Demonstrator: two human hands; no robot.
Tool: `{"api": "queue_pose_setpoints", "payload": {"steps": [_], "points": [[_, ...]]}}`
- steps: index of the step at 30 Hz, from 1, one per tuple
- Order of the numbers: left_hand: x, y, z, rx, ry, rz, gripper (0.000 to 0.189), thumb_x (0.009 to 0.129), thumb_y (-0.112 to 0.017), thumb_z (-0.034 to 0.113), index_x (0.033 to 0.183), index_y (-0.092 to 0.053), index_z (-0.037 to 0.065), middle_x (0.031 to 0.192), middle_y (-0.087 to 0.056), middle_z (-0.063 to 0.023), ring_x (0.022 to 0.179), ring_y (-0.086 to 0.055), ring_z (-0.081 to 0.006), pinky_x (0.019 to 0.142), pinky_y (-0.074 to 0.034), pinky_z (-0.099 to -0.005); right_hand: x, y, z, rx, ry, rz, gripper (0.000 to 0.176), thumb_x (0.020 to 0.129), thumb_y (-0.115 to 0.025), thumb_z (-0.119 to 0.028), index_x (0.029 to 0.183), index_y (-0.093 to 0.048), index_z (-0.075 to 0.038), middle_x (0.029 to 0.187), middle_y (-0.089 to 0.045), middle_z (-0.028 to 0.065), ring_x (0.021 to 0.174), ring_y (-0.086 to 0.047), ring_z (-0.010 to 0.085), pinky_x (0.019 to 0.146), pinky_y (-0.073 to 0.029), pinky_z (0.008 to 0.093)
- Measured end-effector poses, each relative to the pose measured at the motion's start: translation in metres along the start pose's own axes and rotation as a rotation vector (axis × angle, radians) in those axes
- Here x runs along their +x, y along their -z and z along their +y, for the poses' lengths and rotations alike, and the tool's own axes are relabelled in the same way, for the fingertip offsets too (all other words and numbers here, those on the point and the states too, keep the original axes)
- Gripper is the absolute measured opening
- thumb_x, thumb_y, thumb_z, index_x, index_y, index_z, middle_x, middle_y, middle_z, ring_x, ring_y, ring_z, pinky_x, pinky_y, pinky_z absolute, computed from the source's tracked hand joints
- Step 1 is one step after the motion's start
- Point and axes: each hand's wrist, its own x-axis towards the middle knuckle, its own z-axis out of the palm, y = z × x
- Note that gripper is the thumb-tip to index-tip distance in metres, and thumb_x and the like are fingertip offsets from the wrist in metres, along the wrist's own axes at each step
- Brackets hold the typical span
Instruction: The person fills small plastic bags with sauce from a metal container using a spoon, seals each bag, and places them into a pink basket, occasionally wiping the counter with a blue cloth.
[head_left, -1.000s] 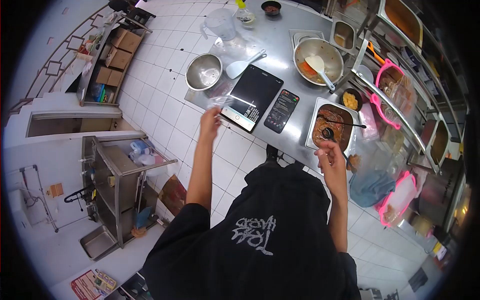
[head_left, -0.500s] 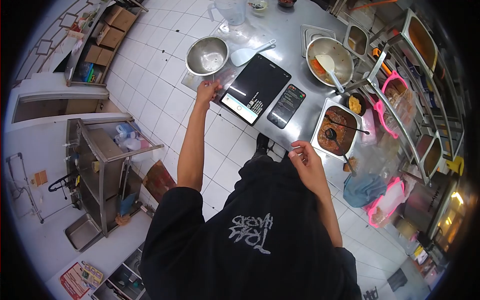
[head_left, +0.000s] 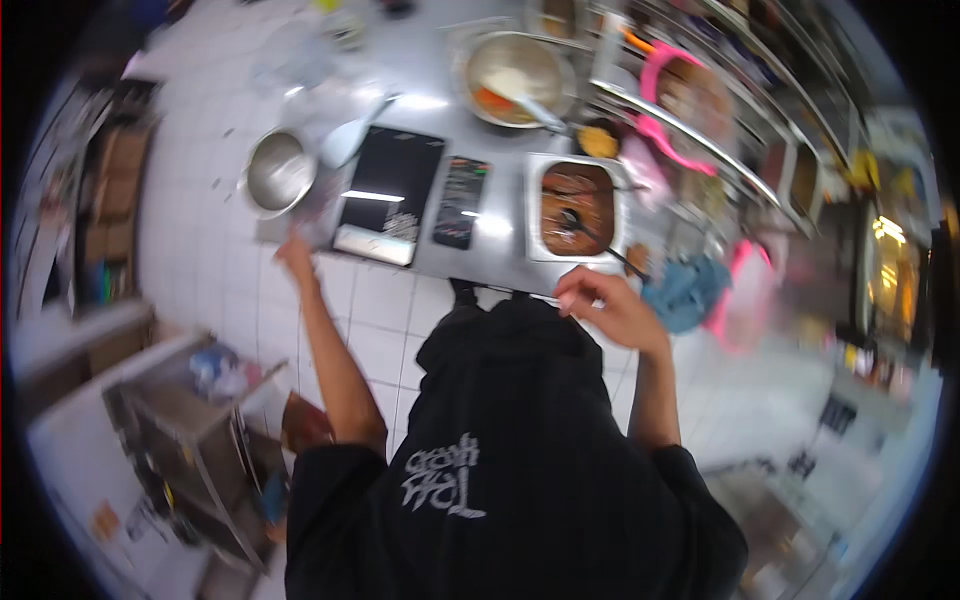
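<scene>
My left hand (head_left: 296, 258) is at the table's front left corner, just below a steel bowl (head_left: 279, 174). Motion smears its fingers, so what they hold, if anything, does not show. My right hand (head_left: 608, 306) hovers in front of the table edge with loosely bent fingers, holding nothing visible. Closest to it is a square steel pan (head_left: 536, 205) of brown-red sauce (head_left: 575, 190), with a black ladle (head_left: 572, 218) in it. Between the hands lie a tablet (head_left: 390, 180) with a lit screen and a phone (head_left: 461, 205).
A white spatula (head_left: 345, 143) lies beside the bowl. Farther back stands a wide metal bowl (head_left: 540, 65) with a spatula in it. To the right are a blue cloth (head_left: 686, 292), pink-rimmed bags (head_left: 745, 298) and a metal rack (head_left: 700, 130). A steel shelf unit (head_left: 185, 430) stands at lower left.
The view has turned rightward, so the table's things appear farther left and are blurred. My right hand has come nearer the sauce pan's front edge. My left hand stays by the bowl.
</scene>
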Motion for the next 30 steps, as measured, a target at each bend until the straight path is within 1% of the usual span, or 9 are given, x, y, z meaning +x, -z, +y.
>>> {"api": "queue_pose_setpoints", "payload": {"steps": [3,6,8,11,16,18,22,27,30], "points": [[-0.093,0.004,0.104,0.046,0.142,0.254,0.034,0.094,-0.061,0.040,0.088,-0.055,0.007,0.058,-0.038,0.0029,0.047,-0.032,-0.0098,0.042,-0.027,-0.0297,-0.051,0.076,0.038,-0.001,-0.144,0.658,0.021,0.099,-0.053,-0.020,0.090,-0.062,-0.004,0.071,-0.059,-0.0023,0.064,-0.056,0.0083,0.061,-0.044,0.0217],[-0.136,-0.005,0.116,0.051,0.113,0.191,0.031,0.095,-0.062,0.038,0.089,-0.056,0.008,0.059,-0.040,0.0036,0.047,-0.032,-0.0072,0.041,-0.025,-0.0270,-0.070,0.135,0.121,-0.338,-0.300,0.870,0.026,0.096,-0.057,-0.026,0.092,-0.064,-0.001,0.075,-0.067,0.0103,0.066,-0.064,0.0203,0.063,-0.048,0.0319],[-0.172,-0.025,0.140,-0.082,0.149,0.037,0.020,0.096,-0.059,0.029,0.088,-0.056,0.011,0.055,-0.035,0.0076,0.045,-0.032,-0.0016,0.038,-0.021,-0.0221,-0.063,0.133,0.167,-0.664,-0.421,0.861,0.027,0.094,-0.059,-0.028,0.095,-0.064,-0.002,0.078,-0.068,0.0172,0.071,-0.066,0.0322,0.066,-0.050,0.0413],[-0.222,-0.063,0.177,-0.122,0.066,-0.168,0.013,0.098,-0.056,0.023,0.091,-0.058,0.012,0.058,-0.035,0.0097,0.048,-0.032,0.0007,0.040,-0.020,-0.0202,-0.037,0.123,0.187,-0.451,-0.283,0.895,0.024,0.091,-0.062,-0.028,0.098,-0.064,-0.004,0.085,-0.068,0.0200,0.078,-0.066,0.0378,0.072,-0.051,0.0435],[-0.283,-0.111,0.208,-0.094,-0.005,-0.569,0.014,0.101,-0.053,0.021,0.093,-0.058,0.011,0.058,-0.033,0.0107,0.048,-0.026,0.0012,0.042,-0.016,-0.0200,0.026,0.120,0.158,-0.883,-0.235,0.715,0.034,0.082,-0.071,-0.031,0.106,-0.065,-0.009,0.107,-0.066,0.0175,0.105,-0.062,0.0356,0.086,-0.049,0.0479],[-0.301,-0.127,0.220,-0.094,0.023,-0.665,0.015,0.101,-0.054,0.023,0.092,-0.057,0.011,0.058,-0.032,0.0104,0.048,-0.025,0.0010,0.043,-0.016,-0.0201,0.057,0.119,0.158,-1.097,-0.299,0.565,0.044,0.082,-0.071,-0.031,0.120,-0.062,-0.011,0.108,-0.065,0.0155,0.101,-0.063,0.0341,0.083,-0.051,0.0499],[-0.327,-0.142,0.246,-0.003,0.007,-0.783,0.016,0.101,-0.054,0.024,0.093,-0.057,0.011,0.059,-0.033,0.0107,0.050,-0.025,0.0005,0.044,-0.016,-0.0209,0.080,0.131,0.195,-0.951,-0.289,0.520,0.031,0.081,-0.068,-0.023,0.110,-0.067,-0.012,0.106,-0.064,0.0160,0.102,-0.063,0.0352,0.082,-0.051,0.0493],[-0.351,-0.153,0.272,0.098,-0.094,-0.965,0.014,0.101,-0.054,0.022,0.101,-0.058,0.009,0.063,-0.035,0.0106,0.055,-0.029,-0.0007,0.049,-0.021,-0.0215,0.037,0.138,0.174,-1.058,-0.136,0.786,0.021,0.083,-0.059,-0.013,0.101,-0.066,-0.007,0.095,-0.066,0.0160,0.091,-0.064,0.0337,0.081,-0.050,0.0497],[-0.373,-0.167,0.293,0.113,-0.245,-1.154,0.019,0.097,-0.061,0.020,0.109,-0.059,0.005,0.077,-0.050,0.0048,0.068,-0.044,-0.0037,0.059,-0.034,-0.0222,-0.021,0.145,0.116,-0.448,-0.020,0.804,0.008,0.083,-0.062,-0.009,0.086,-0.056,-0.003,0.082,-0.063,0.0110,0.081,-0.064,0.0241,0.070,-0.051,0.0383]]}}
